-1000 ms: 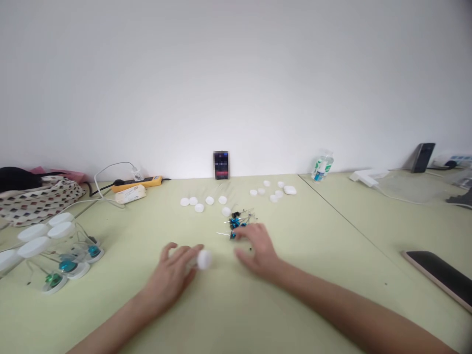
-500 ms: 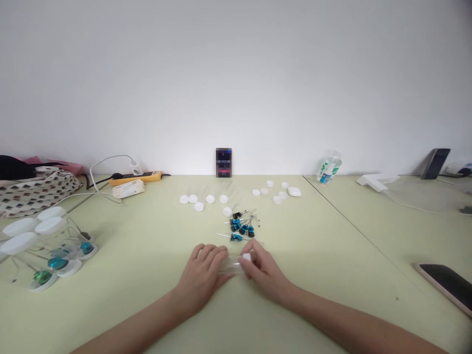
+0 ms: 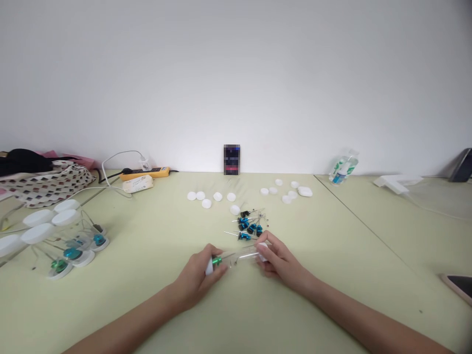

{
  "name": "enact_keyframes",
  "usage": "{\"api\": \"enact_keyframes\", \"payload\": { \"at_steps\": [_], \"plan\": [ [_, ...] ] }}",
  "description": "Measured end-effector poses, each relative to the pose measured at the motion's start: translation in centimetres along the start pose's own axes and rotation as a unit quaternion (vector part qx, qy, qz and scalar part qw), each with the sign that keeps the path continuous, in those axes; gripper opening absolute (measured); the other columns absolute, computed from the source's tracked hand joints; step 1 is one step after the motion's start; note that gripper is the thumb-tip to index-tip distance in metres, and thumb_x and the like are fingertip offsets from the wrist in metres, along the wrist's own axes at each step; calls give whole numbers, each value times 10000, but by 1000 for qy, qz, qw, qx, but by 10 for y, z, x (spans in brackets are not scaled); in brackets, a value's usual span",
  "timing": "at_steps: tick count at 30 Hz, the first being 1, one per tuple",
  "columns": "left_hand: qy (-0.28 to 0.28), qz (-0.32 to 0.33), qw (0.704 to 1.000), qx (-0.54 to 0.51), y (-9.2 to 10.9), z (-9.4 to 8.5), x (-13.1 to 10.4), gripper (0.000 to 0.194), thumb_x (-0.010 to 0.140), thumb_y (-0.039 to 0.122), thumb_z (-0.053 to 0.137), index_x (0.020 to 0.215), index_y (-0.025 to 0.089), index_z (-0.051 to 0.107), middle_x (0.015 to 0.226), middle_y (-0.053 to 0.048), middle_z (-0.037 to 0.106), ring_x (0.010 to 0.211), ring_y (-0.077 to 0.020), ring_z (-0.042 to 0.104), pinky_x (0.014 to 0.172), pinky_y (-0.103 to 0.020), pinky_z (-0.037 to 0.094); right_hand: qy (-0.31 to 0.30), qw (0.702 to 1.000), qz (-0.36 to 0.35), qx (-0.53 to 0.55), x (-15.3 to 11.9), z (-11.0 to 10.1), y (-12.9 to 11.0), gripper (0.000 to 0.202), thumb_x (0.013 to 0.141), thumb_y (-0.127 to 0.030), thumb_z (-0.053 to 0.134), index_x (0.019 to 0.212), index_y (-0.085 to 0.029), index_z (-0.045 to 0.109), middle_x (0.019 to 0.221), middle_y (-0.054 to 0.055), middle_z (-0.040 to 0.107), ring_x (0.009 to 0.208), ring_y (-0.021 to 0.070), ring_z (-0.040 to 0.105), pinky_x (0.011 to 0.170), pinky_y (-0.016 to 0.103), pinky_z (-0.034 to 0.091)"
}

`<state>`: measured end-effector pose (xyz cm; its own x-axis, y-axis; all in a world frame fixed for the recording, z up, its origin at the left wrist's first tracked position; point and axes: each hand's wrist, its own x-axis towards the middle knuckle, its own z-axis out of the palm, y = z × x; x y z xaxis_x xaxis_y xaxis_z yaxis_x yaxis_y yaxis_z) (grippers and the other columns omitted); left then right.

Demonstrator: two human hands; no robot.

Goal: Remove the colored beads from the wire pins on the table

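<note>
Near the middle of the table, my left hand (image 3: 194,276) is closed around a white cap (image 3: 209,266) with a green metal piece (image 3: 217,260) set against it. Thin metal rods stick out from the green piece toward the right. My right hand (image 3: 280,260) grips a clear plastic tube (image 3: 246,255) by its end with a white cap (image 3: 262,250). The rods overlap the tube's left end; I cannot tell how far inside they are. Just beyond my hands lies a pile of blue and black metal pieces with thin rods (image 3: 244,226).
Several capped clear tubes (image 3: 68,217) holding blue and green pieces stand upright at left. Loose white caps (image 3: 206,203) and clear tubes lie farther back. A power strip (image 3: 158,172), a phone (image 3: 232,160) against the wall, a plastic bottle (image 3: 342,169) and another phone (image 3: 459,287) surround the work area.
My hands have moved apart, uncovering the green piece and its rods. The tube has shifted right with my right hand. The whole view has also turned slightly left.
</note>
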<state>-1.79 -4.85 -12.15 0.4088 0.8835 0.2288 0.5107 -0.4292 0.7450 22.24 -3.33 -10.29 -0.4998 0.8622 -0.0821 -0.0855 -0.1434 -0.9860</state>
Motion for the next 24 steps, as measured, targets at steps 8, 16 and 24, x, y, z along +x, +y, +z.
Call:
{"api": "enact_keyframes", "payload": {
  "at_steps": [8,16,24],
  "plan": [
    [49,-198,959,-196,3,-12,13,406,862,479,356,604,173,418,515,52,353,497,-91,337,481,-216,246,5,988,-92,-120,-1,-5,-6,145,853,-219,436,970,-197,519,782,10,504,634,106,419,600,245,337],
    [48,-205,954,-214,4,-11,15,430,859,450,363,543,165,429,458,48,350,471,-91,310,459,-219,222,-65,980,-115,-146,-3,-5,-1,401,779,-144,385,1154,-172,526,566,-39,372,535,99,352,551,236,303],
    [5,-157,969,-189,6,-6,15,431,862,463,348,544,172,364,493,45,348,496,-100,339,493,-224,256,-78,931,-83,-346,4,8,-5,363,810,-236,499,1170,-252,541,577,-49,399,489,73,326,471,195,274]
  ]
}}
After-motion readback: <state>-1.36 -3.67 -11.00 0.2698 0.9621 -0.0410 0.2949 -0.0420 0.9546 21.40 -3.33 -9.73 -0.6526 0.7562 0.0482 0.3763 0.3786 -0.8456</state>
